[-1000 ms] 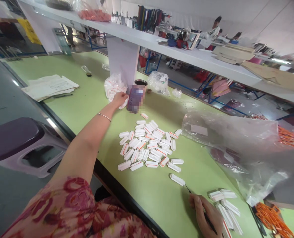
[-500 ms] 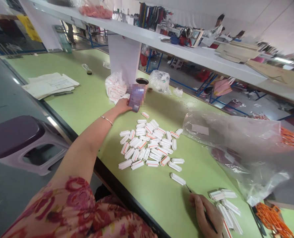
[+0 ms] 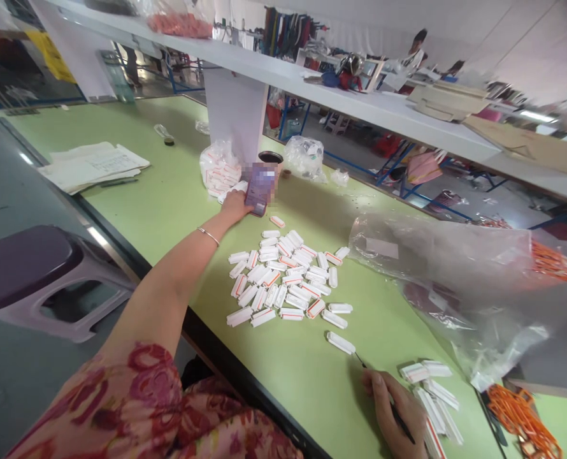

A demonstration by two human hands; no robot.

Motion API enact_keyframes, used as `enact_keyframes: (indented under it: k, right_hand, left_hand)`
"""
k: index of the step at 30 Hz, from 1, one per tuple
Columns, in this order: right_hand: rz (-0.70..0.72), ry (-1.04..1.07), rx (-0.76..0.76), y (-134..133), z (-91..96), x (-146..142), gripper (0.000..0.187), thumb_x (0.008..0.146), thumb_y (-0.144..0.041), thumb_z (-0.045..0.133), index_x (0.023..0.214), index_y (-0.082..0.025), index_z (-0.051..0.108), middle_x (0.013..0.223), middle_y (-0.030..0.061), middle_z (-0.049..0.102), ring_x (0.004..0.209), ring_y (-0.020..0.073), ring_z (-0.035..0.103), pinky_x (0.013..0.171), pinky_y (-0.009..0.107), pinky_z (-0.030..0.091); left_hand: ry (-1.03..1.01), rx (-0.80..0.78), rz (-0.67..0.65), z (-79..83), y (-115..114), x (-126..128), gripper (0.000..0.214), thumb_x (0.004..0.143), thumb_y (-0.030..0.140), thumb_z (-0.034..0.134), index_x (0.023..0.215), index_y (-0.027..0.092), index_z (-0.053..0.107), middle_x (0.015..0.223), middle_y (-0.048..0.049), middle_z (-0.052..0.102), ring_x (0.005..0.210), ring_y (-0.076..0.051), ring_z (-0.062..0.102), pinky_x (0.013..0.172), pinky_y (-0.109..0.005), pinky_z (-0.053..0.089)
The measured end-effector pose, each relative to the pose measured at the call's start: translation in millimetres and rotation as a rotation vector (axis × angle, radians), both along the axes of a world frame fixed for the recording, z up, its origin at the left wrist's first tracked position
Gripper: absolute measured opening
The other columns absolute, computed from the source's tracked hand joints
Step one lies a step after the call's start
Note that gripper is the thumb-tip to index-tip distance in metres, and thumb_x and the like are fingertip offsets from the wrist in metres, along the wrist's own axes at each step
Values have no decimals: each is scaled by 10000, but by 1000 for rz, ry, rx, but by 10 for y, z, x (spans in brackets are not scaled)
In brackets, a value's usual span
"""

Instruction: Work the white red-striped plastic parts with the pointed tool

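- Left hand: closed around a blurred flat object above the bench.
- Right hand: clamped on a thin black pen, tip just beside a white red-striped plastic piece.
- Heap of similar pieces: between both hands.

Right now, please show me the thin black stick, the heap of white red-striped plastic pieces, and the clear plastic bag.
Thin black stick point(image 3: 397, 415): head view, on its shaft.
Heap of white red-striped plastic pieces point(image 3: 278, 278): head view, on a central piece.
Clear plastic bag point(image 3: 436, 268): head view, on its middle.
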State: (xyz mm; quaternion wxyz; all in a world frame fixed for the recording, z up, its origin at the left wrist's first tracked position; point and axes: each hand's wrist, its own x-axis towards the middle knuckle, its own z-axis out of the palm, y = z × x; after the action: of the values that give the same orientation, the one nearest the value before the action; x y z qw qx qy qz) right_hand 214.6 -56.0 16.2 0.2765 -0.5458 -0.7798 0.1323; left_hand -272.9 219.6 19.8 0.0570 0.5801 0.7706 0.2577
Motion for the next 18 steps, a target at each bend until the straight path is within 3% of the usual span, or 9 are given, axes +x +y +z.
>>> enact_keyframes:
  k: [6, 13, 16, 18]
  right_hand:
    - [2, 26, -1, -9, -32, 20, 495, 963, -526, 387, 764, -185, 686, 637, 52, 677, 561, 151, 649, 527, 228, 511]
    - [12, 30, -2, -2, -32, 21, 499, 966, -522, 382, 744, -192, 682, 614, 44, 682, 539, 144, 650, 505, 218, 507]
    - [7, 40, 12, -8, -27, 24, 507, 964, -526, 382, 736, -186, 682, 620, 57, 684, 550, 149, 651, 514, 227, 505]
    - [7, 47, 27, -11, -33, 40, 493, 965, -510, 389, 740, -185, 683, 632, 61, 689, 559, 151, 653, 524, 231, 505]
  left_hand:
    - [-21, 16, 18, 42, -93, -87, 554, 738, 387, 710, 1196, 117, 553, 1178, -145, 548, 1130, -305, 491, 989, -397, 395]
    - [-51, 24, 15, 98, -254, -111, 529, 744, 359, 705, 1176, 87, 568, 1134, -160, 553, 1085, -301, 511, 968, -387, 400]
    - [-50, 50, 15, 242, -395, -38, 443, 777, 343, 666, 1149, 118, 582, 1120, -139, 559, 1066, -290, 519, 958, -383, 409]
    - [-42, 85, -15, 398, -584, 146, 374, 805, 323, 624, 1128, 138, 590, 1127, -123, 558, 1065, -276, 519, 954, -374, 413]
